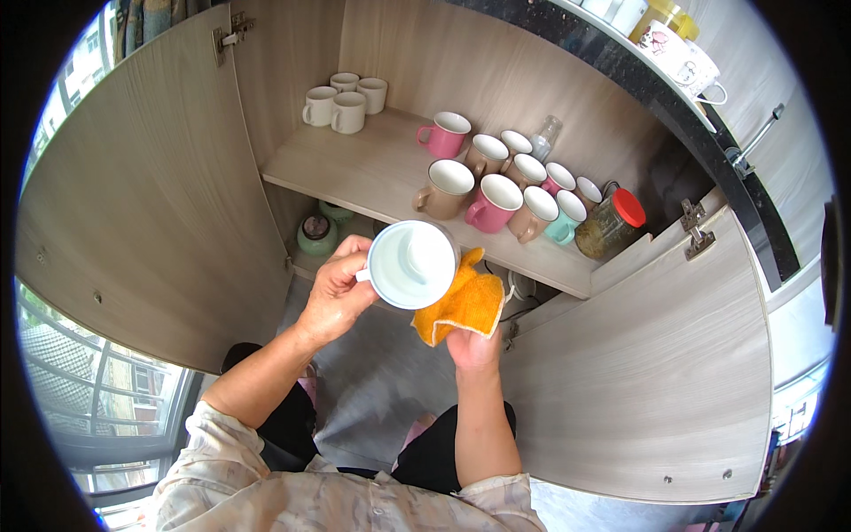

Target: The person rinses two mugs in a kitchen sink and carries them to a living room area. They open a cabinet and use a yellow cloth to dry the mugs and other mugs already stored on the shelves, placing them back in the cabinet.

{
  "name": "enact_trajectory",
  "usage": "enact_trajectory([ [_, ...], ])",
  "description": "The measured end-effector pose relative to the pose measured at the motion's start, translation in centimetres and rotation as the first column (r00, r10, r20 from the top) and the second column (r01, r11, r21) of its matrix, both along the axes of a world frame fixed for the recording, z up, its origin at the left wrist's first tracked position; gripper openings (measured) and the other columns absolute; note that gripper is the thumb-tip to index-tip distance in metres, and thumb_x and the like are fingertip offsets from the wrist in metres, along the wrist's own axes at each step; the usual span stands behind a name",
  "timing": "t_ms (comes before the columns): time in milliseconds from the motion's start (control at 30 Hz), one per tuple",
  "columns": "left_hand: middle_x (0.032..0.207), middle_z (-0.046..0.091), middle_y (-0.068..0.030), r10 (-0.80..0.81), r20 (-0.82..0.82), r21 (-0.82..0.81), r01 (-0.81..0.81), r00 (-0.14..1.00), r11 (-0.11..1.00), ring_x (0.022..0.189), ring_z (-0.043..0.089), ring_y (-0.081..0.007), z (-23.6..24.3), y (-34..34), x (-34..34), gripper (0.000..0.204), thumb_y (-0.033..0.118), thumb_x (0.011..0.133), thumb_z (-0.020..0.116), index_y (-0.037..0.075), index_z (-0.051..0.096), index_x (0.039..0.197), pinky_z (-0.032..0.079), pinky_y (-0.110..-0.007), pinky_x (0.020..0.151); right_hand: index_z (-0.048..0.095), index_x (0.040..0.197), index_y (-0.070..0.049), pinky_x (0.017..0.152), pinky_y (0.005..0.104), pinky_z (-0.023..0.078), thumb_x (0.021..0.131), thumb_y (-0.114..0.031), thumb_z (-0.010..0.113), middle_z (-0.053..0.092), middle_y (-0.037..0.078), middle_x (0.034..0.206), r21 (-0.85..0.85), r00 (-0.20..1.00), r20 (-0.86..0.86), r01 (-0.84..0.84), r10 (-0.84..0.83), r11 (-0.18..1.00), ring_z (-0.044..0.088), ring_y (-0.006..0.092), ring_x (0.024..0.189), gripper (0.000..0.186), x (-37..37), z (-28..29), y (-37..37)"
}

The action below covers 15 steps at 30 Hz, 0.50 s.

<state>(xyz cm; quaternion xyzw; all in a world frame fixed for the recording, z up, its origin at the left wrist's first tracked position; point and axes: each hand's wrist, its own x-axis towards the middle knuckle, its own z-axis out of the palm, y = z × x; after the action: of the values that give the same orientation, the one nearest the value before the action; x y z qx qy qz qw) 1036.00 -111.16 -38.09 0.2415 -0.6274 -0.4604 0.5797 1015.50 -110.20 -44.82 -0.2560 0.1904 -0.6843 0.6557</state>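
My left hand (337,293) grips a white mug (410,264) with a pale blue rim by its handle side, its inside facing up toward me. An orange cloth (459,310) is held in my right hand (472,351), touching or just behind the mug's right side; the fingers are mostly hidden by it. Behind them, on the cabinet shelf (328,182), stand several brown, pink and mint mugs (496,202), a clear glass bottle (544,137) and a jar with a red lid (612,222). A group of white mugs (347,108) stands at the shelf's back left.
Open cabinet doors (115,195) (638,363) flank me on both sides. Below the shelf are pale green containers (317,235) and a dark cable. A dark counter edge (620,62) runs above the opening, with cups (669,53) on it. A window (106,399) shows at the left.
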Motion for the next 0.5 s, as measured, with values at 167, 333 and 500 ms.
enact_trajectory([
  [167, 0.092, 0.048, -0.0079, 0.06, 0.175, -0.091, -0.044, 0.983, 0.995, 0.078, 0.05, -0.0142, -1.4, 0.7, -1.0, 0.008, 0.001, 0.074, 0.055, 0.001, 0.047, 0.073, 0.042, -0.026, 0.064, 0.046, 0.118, -0.005, 0.092, 0.0358, 0.04, 0.087, -0.031, 0.048, 0.051, 0.006, 0.118, -0.058, 0.997, -0.062, 0.033, -0.037, 0.998, 0.049, 0.0191, 0.108, 0.04, -0.1, 0.1, 0.2],
  [333, 0.09, 0.049, -0.0139, 0.458, 0.346, -0.568, -0.205, 0.819, 0.797, 0.068, 0.053, -0.0278, -2.3, 1.0, -2.1, 0.015, 0.006, 0.07, 0.058, 0.002, 0.047, 0.08, 0.045, -0.033, 0.057, 0.048, 0.115, -0.006, 0.089, 0.0347, 0.043, 0.088, -0.034, 0.045, 0.053, 0.007, 0.114, -0.017, 0.999, -0.026, 0.018, -0.019, 1.0, 0.052, 0.0198, 0.104, 0.039, 1.1, 0.3, 0.4],
  [500, 0.089, 0.05, -0.0127, 0.56, 0.292, -0.687, -0.237, 0.775, 0.687, 0.065, 0.054, -0.029, -1.6, 1.6, -2.2, 0.013, 0.005, 0.067, 0.058, 0.004, 0.048, 0.076, 0.046, -0.034, 0.055, 0.047, 0.115, -0.005, 0.087, 0.0357, 0.045, 0.088, -0.033, 0.044, 0.054, 0.008, 0.112, 0.001, 1.0, 0.013, 0.014, -0.014, 1.0, 0.053, 0.0207, 0.102, 0.039, 1.8, 1.1, 1.2],
])
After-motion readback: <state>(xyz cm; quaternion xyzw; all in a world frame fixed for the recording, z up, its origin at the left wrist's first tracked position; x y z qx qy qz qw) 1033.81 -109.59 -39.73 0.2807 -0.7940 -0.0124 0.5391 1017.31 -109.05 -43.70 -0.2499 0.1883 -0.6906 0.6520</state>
